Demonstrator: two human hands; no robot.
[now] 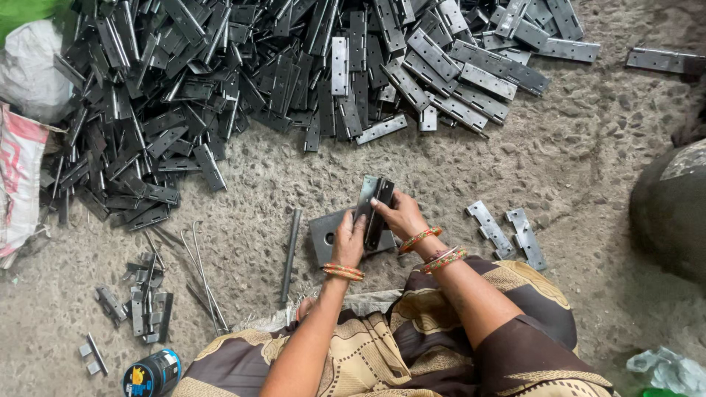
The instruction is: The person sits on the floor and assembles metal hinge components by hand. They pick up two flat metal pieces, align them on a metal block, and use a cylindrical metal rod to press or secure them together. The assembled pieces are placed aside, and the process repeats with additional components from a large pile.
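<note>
- The left hand [348, 239] and the right hand [399, 213] are both gripping a folded metal hinge [373, 208], holding it upright over a flat square steel block [326, 237] that is lying on the ground just in front of the person's knees; the left fingers are clasping the lower edge, the right fingers are pinching the top.
- The work is looking far from over, as I judge it: a huge heap of hinge leaves [243, 73] is spreading across the far left and middle of the scene, while only two flat hinge pieces [507, 234] are lying apart at the near right.
- A small cluster of hinges [140, 305] is sitting at the near left; whether these are finished ones I cannot tell.
- A thick steel rod [290, 254] is lying just left of the block, and thin bent wires [198, 268] are resting further left.
- The hinge metal is showing dull grey, flat and rectangular, with knuckled edges and punched screw holes; some leaves are catching light and looking brighter.
- The ground [573, 147] is appearing rough, gritty and sandy.
- A small round tin with a blue band [152, 373] is standing at the near left edge, and white woven sacks [22, 147] are slumping at the far left.
- Coloured bangles are circling both wrists; patterned brown cloth is covering the lap.
</note>
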